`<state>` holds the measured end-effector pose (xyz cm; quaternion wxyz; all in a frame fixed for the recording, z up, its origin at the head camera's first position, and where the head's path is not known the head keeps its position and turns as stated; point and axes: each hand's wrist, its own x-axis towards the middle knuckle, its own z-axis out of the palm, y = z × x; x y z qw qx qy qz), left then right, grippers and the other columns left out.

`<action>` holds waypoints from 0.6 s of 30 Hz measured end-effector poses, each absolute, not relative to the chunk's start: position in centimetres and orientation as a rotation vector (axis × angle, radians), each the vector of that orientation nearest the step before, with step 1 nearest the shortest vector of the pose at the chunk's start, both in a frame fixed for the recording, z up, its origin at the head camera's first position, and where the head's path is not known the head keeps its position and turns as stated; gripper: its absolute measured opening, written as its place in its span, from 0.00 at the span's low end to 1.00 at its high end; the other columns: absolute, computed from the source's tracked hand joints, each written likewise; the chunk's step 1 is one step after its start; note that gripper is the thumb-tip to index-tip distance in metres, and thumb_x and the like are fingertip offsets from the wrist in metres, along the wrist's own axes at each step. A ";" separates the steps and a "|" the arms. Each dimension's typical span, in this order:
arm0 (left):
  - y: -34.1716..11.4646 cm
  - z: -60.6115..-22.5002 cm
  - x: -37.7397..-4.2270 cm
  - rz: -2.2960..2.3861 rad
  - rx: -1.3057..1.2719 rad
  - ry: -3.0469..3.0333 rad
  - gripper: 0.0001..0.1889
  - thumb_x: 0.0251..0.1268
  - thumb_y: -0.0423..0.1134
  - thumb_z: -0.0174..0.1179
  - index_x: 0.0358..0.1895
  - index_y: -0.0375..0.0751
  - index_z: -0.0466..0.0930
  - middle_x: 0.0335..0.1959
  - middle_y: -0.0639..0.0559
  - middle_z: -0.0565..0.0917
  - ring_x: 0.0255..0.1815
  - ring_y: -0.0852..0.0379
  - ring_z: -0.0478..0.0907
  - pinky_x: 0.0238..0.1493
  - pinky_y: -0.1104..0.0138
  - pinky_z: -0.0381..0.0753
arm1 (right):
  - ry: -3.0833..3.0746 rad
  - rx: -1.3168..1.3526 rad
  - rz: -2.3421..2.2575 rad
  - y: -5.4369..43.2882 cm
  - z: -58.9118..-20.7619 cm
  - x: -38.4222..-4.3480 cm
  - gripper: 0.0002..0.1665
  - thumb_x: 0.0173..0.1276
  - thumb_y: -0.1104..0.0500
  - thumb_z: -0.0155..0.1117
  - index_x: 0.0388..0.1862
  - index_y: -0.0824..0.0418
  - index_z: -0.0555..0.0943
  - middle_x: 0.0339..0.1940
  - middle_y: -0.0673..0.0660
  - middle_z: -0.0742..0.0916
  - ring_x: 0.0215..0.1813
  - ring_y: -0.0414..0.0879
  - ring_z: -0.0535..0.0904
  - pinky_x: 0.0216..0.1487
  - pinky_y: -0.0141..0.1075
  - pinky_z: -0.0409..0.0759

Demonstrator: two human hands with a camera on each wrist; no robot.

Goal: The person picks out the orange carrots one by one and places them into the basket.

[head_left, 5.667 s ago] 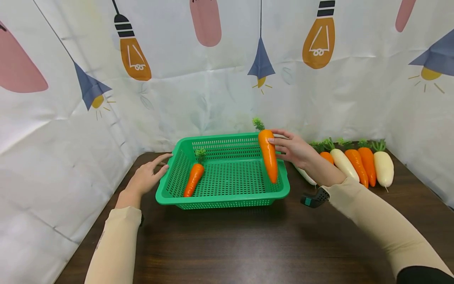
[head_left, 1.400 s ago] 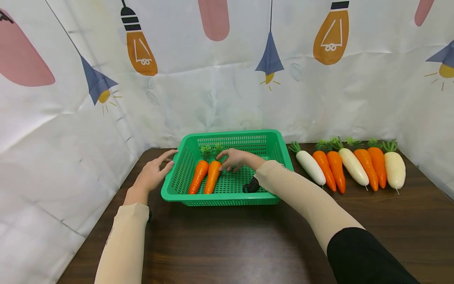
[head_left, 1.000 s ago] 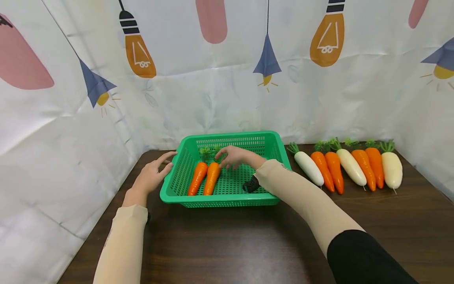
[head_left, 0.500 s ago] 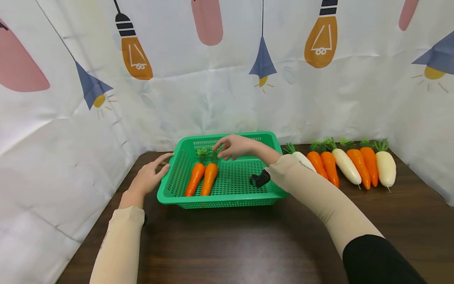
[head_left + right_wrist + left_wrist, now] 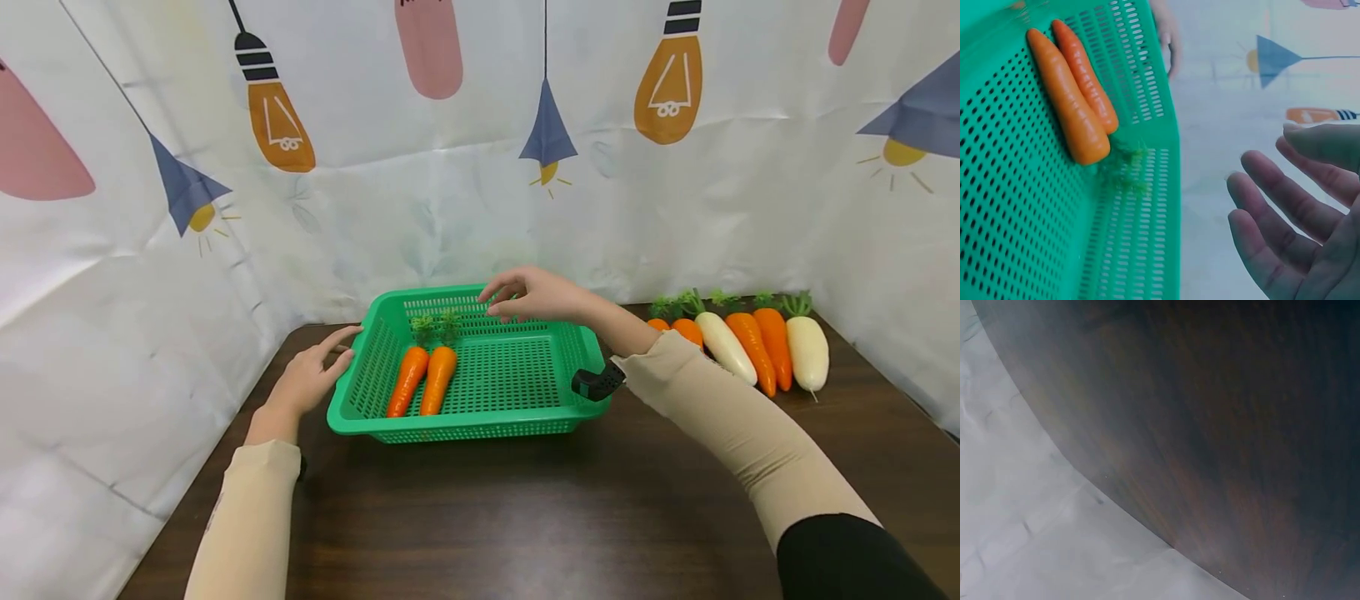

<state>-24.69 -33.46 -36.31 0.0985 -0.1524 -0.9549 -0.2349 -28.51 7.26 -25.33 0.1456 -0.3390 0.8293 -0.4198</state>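
Hovering above the back of a green perforated plastic basket (image 5: 468,423), a person's right hand (image 5: 542,296) holds nothing; its fingers are loosely bent, with the thumb apart from them in the right wrist view. Half a second ago this hand was lower and further left, beside the carrot tops; it has since risen and shifted right. Nearly six seconds ago it held an orange carrot over the basket's right side, and a single carrot lay inside.

Now two carrots lie side by side at the left of the basket: a redder one (image 5: 408,382) next to the left wall, and a lighter orange one (image 5: 439,380) just beside it, both with leafy tops toward the back. The left hand (image 5: 306,377) stays at the left rim, fingers relaxed and extended to the edge, as in the earlier views.

The basket sits on a dark wooden worktop (image 5: 465,525). To its right, a row of carrots and white radishes (image 5: 729,348) lies with greens toward the patterned curtain (image 5: 480,200). The white radish at the row's near end, visible earlier, is now hidden behind the right arm.
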 end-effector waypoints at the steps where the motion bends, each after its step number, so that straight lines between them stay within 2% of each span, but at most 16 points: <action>1: -33.5 -36.3 -24.6 -0.692 -0.449 -2.826 0.28 0.84 0.53 0.45 0.80 0.48 0.62 0.60 0.30 0.80 0.55 0.30 0.79 0.51 0.35 0.76 | 2.405 -0.989 -1.215 7.6 -25.3 -28.4 0.18 0.76 0.60 0.65 0.62 0.62 0.82 0.55 0.61 0.88 0.46 0.51 0.85 0.47 0.44 0.82; 5: -33.5 -36.3 -24.5 -0.679 -0.436 -2.837 0.28 0.84 0.54 0.45 0.79 0.48 0.62 0.60 0.30 0.80 0.55 0.31 0.80 0.51 0.35 0.76 | 2.481 -1.013 -1.221 9.4 -25.1 -27.6 0.16 0.77 0.61 0.64 0.60 0.64 0.83 0.53 0.61 0.88 0.46 0.51 0.86 0.48 0.45 0.83; 11: -33.5 -36.0 -24.5 -0.683 -0.439 -2.839 0.28 0.83 0.54 0.45 0.79 0.49 0.62 0.60 0.31 0.80 0.54 0.31 0.80 0.51 0.36 0.76 | 2.578 -0.944 -1.247 12.3 -24.9 -26.9 0.16 0.78 0.62 0.62 0.61 0.65 0.82 0.53 0.64 0.87 0.49 0.54 0.86 0.54 0.51 0.82; 18: -33.6 -36.2 -24.7 -0.689 -0.437 -2.841 0.29 0.83 0.54 0.45 0.79 0.49 0.62 0.60 0.32 0.80 0.55 0.32 0.80 0.51 0.36 0.76 | 2.681 -0.928 -1.255 15.8 -25.3 -26.4 0.16 0.78 0.61 0.62 0.61 0.65 0.82 0.54 0.66 0.87 0.51 0.60 0.85 0.51 0.47 0.82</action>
